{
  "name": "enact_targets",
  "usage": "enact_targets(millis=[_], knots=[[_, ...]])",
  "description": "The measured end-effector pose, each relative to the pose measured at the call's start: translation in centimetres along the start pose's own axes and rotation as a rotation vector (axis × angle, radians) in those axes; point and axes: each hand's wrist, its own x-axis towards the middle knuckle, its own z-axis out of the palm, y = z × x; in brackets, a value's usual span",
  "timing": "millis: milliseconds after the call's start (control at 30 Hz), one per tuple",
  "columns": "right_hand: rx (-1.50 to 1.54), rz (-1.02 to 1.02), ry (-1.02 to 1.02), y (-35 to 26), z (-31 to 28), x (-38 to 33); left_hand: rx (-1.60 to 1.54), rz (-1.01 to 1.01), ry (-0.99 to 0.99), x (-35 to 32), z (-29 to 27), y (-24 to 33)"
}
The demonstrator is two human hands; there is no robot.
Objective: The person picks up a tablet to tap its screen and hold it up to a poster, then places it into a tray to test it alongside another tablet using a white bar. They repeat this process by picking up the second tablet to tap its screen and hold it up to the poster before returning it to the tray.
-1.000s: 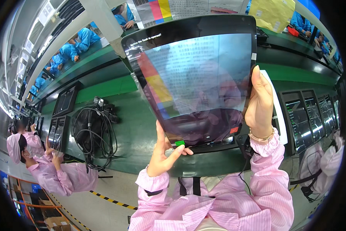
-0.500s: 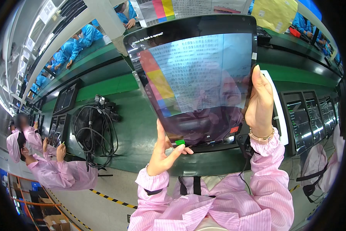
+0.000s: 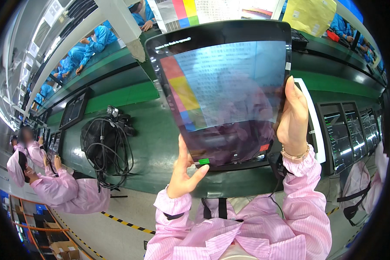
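Note:
A large black tablet is held up, tilted, between my two hands. Its lit screen shows a bluish picture of a page of text with red, yellow and blue blocks at its left side. At the lower left corner, my left hand grips the edge, its thumb beside a green on-screen button; the fingers behind are hidden. My right hand is wrapped round the right edge, thumb along the front. A printed chart with colour blocks and text hangs beyond the tablet's top edge, partly covered by it.
Coiled black cables lie on the green bench at left. Several dark panels stand in a row at right, near a white-edged board. A yellow sheet hangs at upper right. A person in pink works at far left.
The tablet has shifted slightly right and down. The chart behind it looks brighter. My left fingertips, seen below the tablet before, are now hidden. At left, the person in pink has moved their hands.

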Motion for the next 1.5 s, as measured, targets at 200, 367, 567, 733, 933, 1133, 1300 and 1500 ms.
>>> enact_targets(millis=[200, 367, 567, 733, 933, 1133, 1300, 1500], knots=[[0.015, 0.076, 0.009, 1.0, -1.7, -1.5, -0.491, -0.079, 0.31, 0.0, 1.7, -0.3], [0.009, 0.171, 0.032, 1.6, -3.5, -3.1, -0.546, -0.266, 0.238, -0.4, 2.5, -0.9], [0.299, 0.283, 0.024, -1.7, -10.3, -0.9, -0.511, -0.436, 0.15, -0.8, 4.5, -1.9], [0.631, -0.048, 0.101, -6.7, -17.9, -3.0, -0.608, -0.648, 0.095, 0.3, 7.7, -1.5], [0.276, -0.115, 0.405, -7.7, -21.2, -10.1, -0.961, -0.884, 0.071, 5.1, 11.8, -3.9], [0.087, 0.01, 0.529, -6.6, -21.4, -16.1, -1.032, -0.989, 0.08, 7.7, 16.8, -9.6], [-0.041, 0.254, 0.561, -5.5, -20.9, -19.9, -1.051, -1.063, 0.199, 7.9, 20.0, -11.9], [0.034, 0.537, 0.351, -2.4, -18.7, -19.8, -1.027, -0.898, 0.127, 8.4, 20.8, -12.2]])
